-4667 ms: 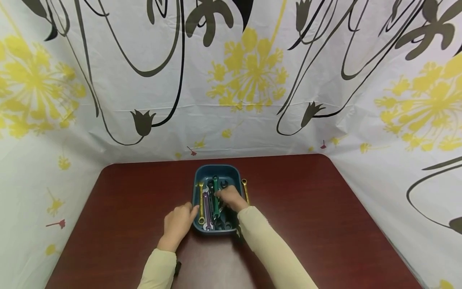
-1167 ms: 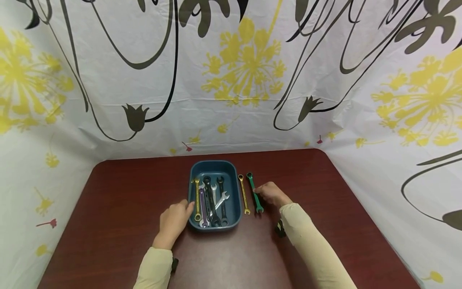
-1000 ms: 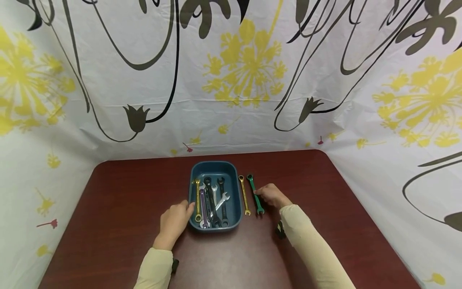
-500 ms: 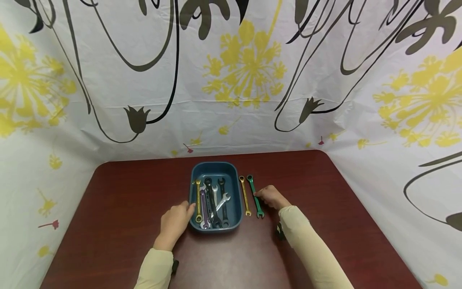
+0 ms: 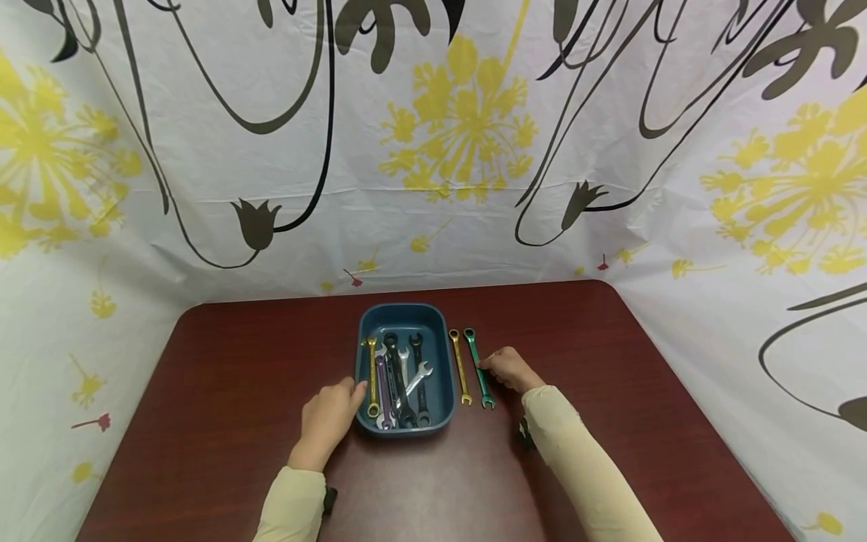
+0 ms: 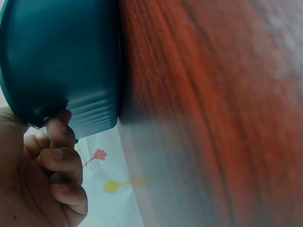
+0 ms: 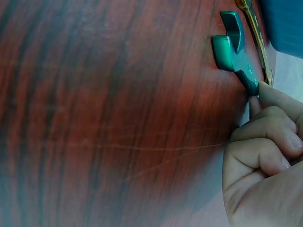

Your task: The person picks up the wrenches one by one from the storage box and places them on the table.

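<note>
My left hand (image 5: 330, 415) grips the left rim of a blue plastic tray (image 5: 445, 399), its thumb over the rim and fingers curled against the outside in the left wrist view. Inside lie several wrenches, among them a gold wrench (image 5: 372, 379), a purple wrench (image 5: 384, 382), a black wrench (image 5: 396, 376) and a silver wrench (image 5: 421, 374). Right of the tray, my right hand (image 5: 512, 368) pinches the handle of a green combination wrench (image 7: 236, 49), which lies along the table. Between it and the tray is another gold wrench (image 5: 460, 366), parallel and apart.
The dark red wooden table (image 5: 223, 406) has rounded far corners. A white cloth with floral print (image 5: 420, 135) hangs behind it and along both sides. Black wrist devices show at both sleeves, such as the left strap (image 5: 330, 500).
The green wrench has come out of the tray in my right hand and rests right of the gold one. Over the last second its near end has settled onto the table; my left hand stays put.
</note>
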Demonstrator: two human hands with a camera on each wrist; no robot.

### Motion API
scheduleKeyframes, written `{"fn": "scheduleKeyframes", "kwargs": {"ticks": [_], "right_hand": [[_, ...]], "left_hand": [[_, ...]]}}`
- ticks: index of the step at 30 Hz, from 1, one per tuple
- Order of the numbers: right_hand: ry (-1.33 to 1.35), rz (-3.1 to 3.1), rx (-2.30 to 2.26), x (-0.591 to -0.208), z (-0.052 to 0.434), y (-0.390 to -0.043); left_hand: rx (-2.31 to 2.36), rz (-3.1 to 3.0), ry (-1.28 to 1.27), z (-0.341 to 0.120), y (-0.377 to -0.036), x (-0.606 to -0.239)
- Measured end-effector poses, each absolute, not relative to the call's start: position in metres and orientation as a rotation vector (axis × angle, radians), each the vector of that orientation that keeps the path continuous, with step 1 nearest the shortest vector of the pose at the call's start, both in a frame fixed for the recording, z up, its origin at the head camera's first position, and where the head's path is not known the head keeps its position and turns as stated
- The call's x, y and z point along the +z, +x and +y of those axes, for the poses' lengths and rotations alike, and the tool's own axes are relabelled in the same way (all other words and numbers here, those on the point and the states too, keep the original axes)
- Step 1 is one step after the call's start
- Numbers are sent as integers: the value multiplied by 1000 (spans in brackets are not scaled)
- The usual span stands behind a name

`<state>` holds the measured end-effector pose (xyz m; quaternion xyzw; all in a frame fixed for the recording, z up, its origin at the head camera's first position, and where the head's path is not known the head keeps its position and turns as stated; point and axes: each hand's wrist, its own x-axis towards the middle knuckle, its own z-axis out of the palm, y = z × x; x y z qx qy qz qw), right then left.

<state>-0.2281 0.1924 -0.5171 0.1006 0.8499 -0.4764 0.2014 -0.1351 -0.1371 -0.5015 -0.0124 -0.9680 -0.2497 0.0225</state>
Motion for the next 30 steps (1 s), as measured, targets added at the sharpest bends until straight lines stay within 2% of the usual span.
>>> {"fn": "scheduleKeyframes", "kwargs": {"ticks": [21, 30], "right_hand": [[305, 2335, -1401, -517, 200, -229], [350, 2268, -1519, -490, 195, -241]], "left_hand": [[-767, -3002, -45, -136, -134, -503], [-759, -3003, -49, -137, -135, -501]]}}
